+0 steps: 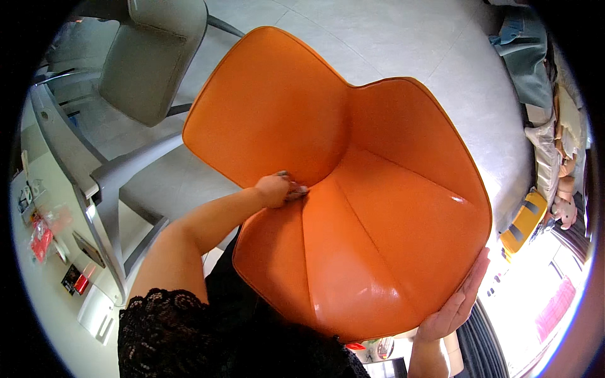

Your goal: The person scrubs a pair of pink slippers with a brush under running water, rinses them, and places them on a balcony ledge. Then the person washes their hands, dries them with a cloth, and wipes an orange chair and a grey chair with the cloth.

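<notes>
An orange leather-look chair (372, 220) with stitched seams fills the middle of the head view, tilted in front of my body. One of its two panels is smooth; the other fans out with seams toward me. My left hand (277, 190) reaches in from the left to the crease where the panels meet. Its fingers are bent and pressed together there, and whether a small thing is between them cannot be made out. Along the chair's lower right edge lies my right hand (450, 312), fingers straight and flat against the rim.
A grey chair (144, 69) stands at the upper left, beside a white desk (69, 236) with small items and a red packet. Grey tiled floor (416, 38) spreads behind. At the right are a yellow case (524, 223), a plush toy (564, 211) and piled fabric (524, 57).
</notes>
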`<state>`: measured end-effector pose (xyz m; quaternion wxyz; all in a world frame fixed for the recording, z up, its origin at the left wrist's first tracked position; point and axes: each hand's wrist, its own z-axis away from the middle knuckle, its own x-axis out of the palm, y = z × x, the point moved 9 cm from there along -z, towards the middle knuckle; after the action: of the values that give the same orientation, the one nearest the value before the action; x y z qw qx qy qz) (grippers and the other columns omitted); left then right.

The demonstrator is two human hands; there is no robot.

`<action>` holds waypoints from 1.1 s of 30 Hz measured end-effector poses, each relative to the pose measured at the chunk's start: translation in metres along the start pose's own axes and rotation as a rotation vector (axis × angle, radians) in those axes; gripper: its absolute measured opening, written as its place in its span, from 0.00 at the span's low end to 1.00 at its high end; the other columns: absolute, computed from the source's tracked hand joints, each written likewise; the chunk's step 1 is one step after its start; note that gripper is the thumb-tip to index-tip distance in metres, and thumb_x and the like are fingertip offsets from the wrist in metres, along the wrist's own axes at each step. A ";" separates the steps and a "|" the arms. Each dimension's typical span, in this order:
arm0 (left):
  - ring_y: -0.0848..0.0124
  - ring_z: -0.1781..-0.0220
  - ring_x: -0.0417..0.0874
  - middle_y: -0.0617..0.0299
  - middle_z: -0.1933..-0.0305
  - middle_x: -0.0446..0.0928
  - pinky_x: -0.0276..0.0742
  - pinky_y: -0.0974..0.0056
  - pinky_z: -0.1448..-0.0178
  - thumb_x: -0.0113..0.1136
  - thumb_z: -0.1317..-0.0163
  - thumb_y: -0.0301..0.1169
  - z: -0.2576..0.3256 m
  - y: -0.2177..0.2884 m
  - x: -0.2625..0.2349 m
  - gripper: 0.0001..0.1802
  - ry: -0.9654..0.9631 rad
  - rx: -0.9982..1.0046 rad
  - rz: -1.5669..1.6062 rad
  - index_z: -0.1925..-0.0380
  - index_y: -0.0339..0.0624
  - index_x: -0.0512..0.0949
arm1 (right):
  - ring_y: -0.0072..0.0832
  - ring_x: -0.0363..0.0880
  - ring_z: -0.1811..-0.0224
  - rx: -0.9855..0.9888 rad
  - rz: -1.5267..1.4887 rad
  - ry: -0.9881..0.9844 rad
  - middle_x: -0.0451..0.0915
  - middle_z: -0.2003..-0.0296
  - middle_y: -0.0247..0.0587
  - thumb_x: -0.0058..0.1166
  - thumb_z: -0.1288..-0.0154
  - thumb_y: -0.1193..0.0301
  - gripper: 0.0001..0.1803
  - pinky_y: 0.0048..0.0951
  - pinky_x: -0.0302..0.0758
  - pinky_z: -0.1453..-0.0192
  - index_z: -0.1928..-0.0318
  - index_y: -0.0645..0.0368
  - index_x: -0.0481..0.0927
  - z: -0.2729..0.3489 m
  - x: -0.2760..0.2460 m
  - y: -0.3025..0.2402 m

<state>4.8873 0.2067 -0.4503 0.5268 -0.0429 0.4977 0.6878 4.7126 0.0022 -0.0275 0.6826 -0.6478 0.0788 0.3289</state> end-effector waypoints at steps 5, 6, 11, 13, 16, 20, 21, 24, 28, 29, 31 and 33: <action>0.57 0.41 0.76 0.53 0.45 0.78 0.73 0.54 0.40 0.57 0.43 0.34 0.111 -0.056 -0.074 0.19 -0.445 -0.660 0.190 0.51 0.44 0.79 | 0.40 0.49 0.24 0.042 -0.007 0.066 0.50 0.27 0.52 0.25 0.22 0.62 0.31 0.40 0.50 0.23 0.28 0.69 0.47 -0.001 -0.006 0.005; 0.58 0.42 0.76 0.52 0.45 0.78 0.73 0.54 0.41 0.57 0.45 0.32 0.103 -0.068 -0.087 0.20 -0.268 -0.719 0.501 0.50 0.41 0.78 | 0.40 0.49 0.24 0.020 -0.028 0.051 0.50 0.27 0.52 0.26 0.22 0.62 0.31 0.40 0.50 0.23 0.28 0.69 0.47 -0.001 -0.003 0.003; 0.63 0.50 0.78 0.56 0.52 0.76 0.74 0.56 0.45 0.57 0.50 0.24 -0.005 -0.018 -0.164 0.24 0.492 -0.001 1.712 0.50 0.36 0.71 | 0.40 0.49 0.24 -0.036 -0.023 0.020 0.50 0.27 0.53 0.28 0.22 0.60 0.32 0.40 0.49 0.23 0.28 0.70 0.47 -0.001 0.000 -0.001; 0.61 0.52 0.79 0.58 0.55 0.77 0.75 0.56 0.50 0.64 0.46 0.33 -0.053 0.051 -0.179 0.19 0.437 -0.064 1.804 0.55 0.40 0.75 | 0.39 0.49 0.24 -0.038 -0.018 0.021 0.50 0.27 0.53 0.28 0.22 0.61 0.32 0.40 0.49 0.23 0.28 0.70 0.47 -0.002 0.000 0.000; 0.54 0.53 0.79 0.51 0.54 0.77 0.75 0.54 0.49 0.65 0.44 0.42 -0.081 0.084 -0.193 0.23 0.824 -0.133 1.280 0.53 0.41 0.74 | 0.39 0.49 0.24 -0.024 0.006 0.023 0.50 0.27 0.52 0.28 0.22 0.62 0.31 0.40 0.51 0.23 0.28 0.70 0.47 -0.005 0.002 0.001; 0.42 0.52 0.77 0.42 0.57 0.76 0.74 0.47 0.52 0.56 0.36 0.47 -0.095 0.026 -0.153 0.21 0.887 -0.612 0.739 0.61 0.37 0.75 | 0.38 0.49 0.24 -0.009 -0.071 0.066 0.50 0.27 0.51 0.28 0.22 0.62 0.31 0.40 0.52 0.23 0.28 0.70 0.47 -0.001 -0.001 0.002; 0.42 0.51 0.77 0.41 0.56 0.76 0.74 0.46 0.51 0.55 0.36 0.47 -0.101 0.009 -0.137 0.21 0.849 -0.684 0.740 0.61 0.38 0.76 | 0.38 0.49 0.24 -0.011 -0.062 0.044 0.51 0.27 0.51 0.28 0.22 0.62 0.31 0.40 0.52 0.23 0.28 0.70 0.47 0.000 0.002 0.000; 0.41 0.49 0.77 0.41 0.54 0.76 0.73 0.44 0.50 0.51 0.34 0.48 -0.107 -0.002 -0.129 0.21 0.745 -0.752 0.812 0.60 0.39 0.76 | 0.38 0.49 0.24 -0.036 -0.035 0.003 0.51 0.27 0.51 0.28 0.22 0.63 0.31 0.40 0.53 0.23 0.28 0.69 0.47 -0.003 0.004 -0.001; 0.51 0.49 0.79 0.48 0.55 0.77 0.75 0.53 0.50 0.52 0.36 0.41 -0.054 0.103 -0.199 0.14 0.697 -0.412 1.058 0.61 0.43 0.77 | 0.39 0.50 0.24 -0.027 -0.031 0.048 0.51 0.27 0.51 0.29 0.23 0.62 0.31 0.39 0.53 0.24 0.28 0.69 0.47 0.000 -0.003 0.006; 0.52 0.50 0.79 0.50 0.54 0.77 0.76 0.54 0.50 0.55 0.37 0.39 -0.030 0.154 -0.227 0.12 0.718 -0.127 1.024 0.61 0.44 0.77 | 0.39 0.50 0.24 -0.016 -0.030 0.065 0.51 0.27 0.51 0.30 0.23 0.62 0.31 0.39 0.53 0.24 0.28 0.69 0.47 0.003 -0.003 0.006; 0.55 0.51 0.78 0.53 0.52 0.76 0.78 0.56 0.50 0.60 0.41 0.36 0.032 0.258 -0.264 0.12 0.695 0.506 0.744 0.59 0.47 0.76 | 0.38 0.49 0.24 -0.020 0.033 0.051 0.51 0.27 0.50 0.29 0.22 0.61 0.32 0.39 0.53 0.24 0.28 0.68 0.46 0.005 -0.002 0.000; 0.55 0.55 0.79 0.53 0.52 0.76 0.79 0.57 0.53 0.64 0.44 0.35 0.047 0.272 -0.265 0.13 0.768 0.640 0.620 0.58 0.48 0.77 | 0.38 0.49 0.24 -0.009 0.042 0.044 0.51 0.27 0.50 0.29 0.22 0.61 0.32 0.39 0.52 0.23 0.27 0.68 0.46 0.005 -0.001 -0.001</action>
<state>4.8174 0.0741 -0.0984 0.0698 0.0198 0.8249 0.5605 4.7108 0.0062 -0.0251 0.6707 -0.6561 0.1061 0.3292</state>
